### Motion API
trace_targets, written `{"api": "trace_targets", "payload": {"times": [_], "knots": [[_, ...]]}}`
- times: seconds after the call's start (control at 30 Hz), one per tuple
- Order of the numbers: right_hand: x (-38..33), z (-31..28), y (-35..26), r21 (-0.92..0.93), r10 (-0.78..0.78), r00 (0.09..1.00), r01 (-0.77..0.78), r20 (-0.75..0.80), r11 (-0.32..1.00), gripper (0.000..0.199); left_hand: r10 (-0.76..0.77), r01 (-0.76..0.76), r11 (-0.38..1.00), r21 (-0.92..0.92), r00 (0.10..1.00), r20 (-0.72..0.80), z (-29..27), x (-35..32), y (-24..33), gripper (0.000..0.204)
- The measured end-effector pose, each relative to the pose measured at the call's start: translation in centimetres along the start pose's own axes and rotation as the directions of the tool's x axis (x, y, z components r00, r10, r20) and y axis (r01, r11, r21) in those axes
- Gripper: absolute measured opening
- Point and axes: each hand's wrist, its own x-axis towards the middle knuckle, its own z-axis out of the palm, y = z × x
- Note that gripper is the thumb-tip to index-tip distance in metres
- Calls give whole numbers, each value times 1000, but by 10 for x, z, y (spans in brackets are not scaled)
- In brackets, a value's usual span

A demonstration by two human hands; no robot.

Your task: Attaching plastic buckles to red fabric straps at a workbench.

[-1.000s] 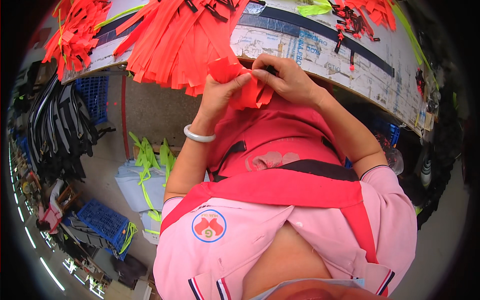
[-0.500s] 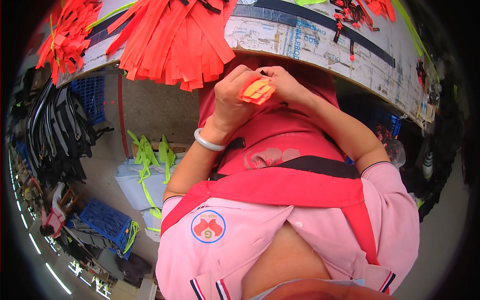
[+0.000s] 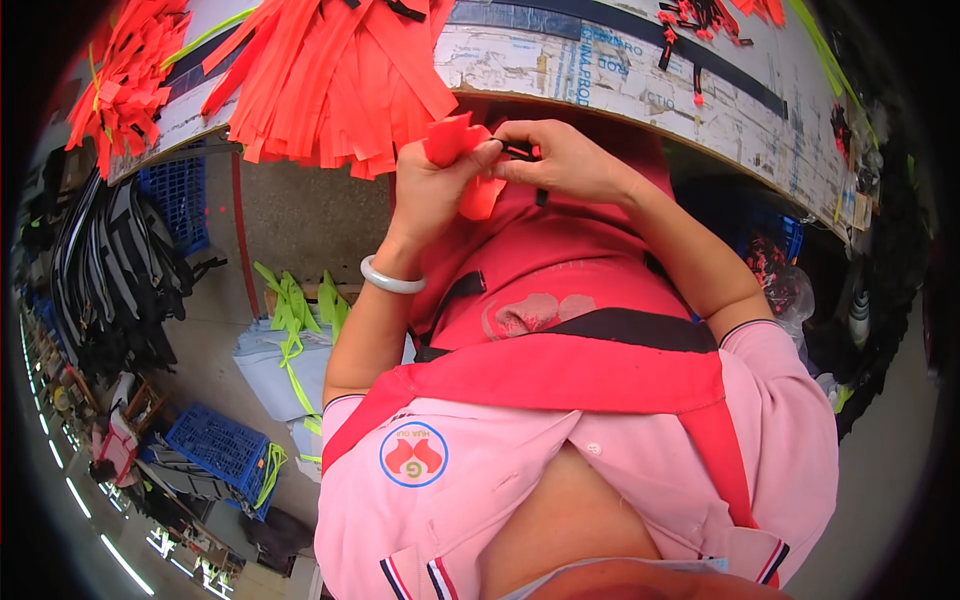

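My left hand, a pale bangle on its wrist, is closed round a folded orange-red fabric strip. Part of the strip sticks up above the fingers and part hangs below them. Close against it, my right hand pinches a short black strap, one end of which dangles under the fingers. Whether strap and strip are joined is hidden by the fingertips. Both hands are in front of my red apron, just off the table edge. A large bundle of orange-red strips drapes over that edge beside my left hand.
The worn table runs across the top. Another orange-red bundle hangs at its left end; small black-and-red pieces lie on its right. Black straps, a blue crate and yellow-green ties are at lower left.
The left hand has moved slightly left and turned, so the strip now shows above and below it. The black strap has come into clearer view between the hands.
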Motion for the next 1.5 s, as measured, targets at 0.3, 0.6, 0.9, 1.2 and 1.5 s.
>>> {"api": "trace_targets", "payload": {"times": [0.3,0.6,0.9,1.2,1.5], "knots": [[-7,-13,6,708,213,960,-280,185,648,31,26,-31,995,-100,998,-56,-1,-8,7,8],[-4,-6,8,814,157,987,-128,45,567,37,-90,92,993,-74,995,38,-2,-17,0,19],[-12,-14,-35,659,187,979,-192,79,727,28,-75,74,991,-109,997,-13,1,-14,19,21],[-13,1,-39,590,218,972,-125,-88,798,21,38,-39,998,-50,999,-17,7,-15,16,12],[-12,6,-35,461,178,969,-82,-168,883,21,87,-87,993,77,996,-2,11,-18,13,9]]}}
